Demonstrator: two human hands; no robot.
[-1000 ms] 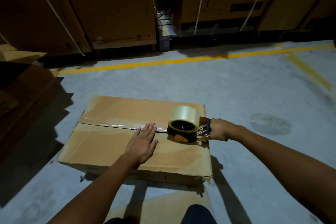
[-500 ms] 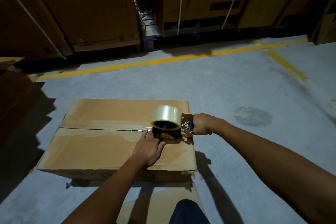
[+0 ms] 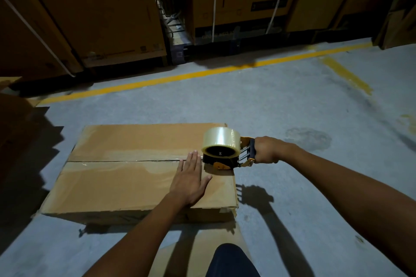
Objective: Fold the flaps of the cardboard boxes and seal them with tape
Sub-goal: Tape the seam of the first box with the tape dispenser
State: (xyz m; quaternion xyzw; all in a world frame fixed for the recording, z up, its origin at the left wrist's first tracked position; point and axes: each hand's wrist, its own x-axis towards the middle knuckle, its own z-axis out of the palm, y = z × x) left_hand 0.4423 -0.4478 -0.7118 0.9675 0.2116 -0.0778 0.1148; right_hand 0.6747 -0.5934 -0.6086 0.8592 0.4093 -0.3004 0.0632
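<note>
The fingers (image 3: 191,163) of the left hand (image 3: 190,183) lie straight and together, pressed flat on the cardboard box (image 3: 117,189), their tips at the taped seam (image 3: 126,160). The right hand (image 3: 266,149) is clamped round the handle of the tape dispenser (image 3: 221,159), which rests on the seam at the box's right end, just beside the left fingertips. The closed box lies on the grey floor (image 3: 281,101), with a yellow line (image 3: 180,77) and tall cartons (image 3: 101,11) beyond.

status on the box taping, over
Left hand flat on box. Right hand grips tape dispenser at right end of seam. Nothing in the way.
</note>
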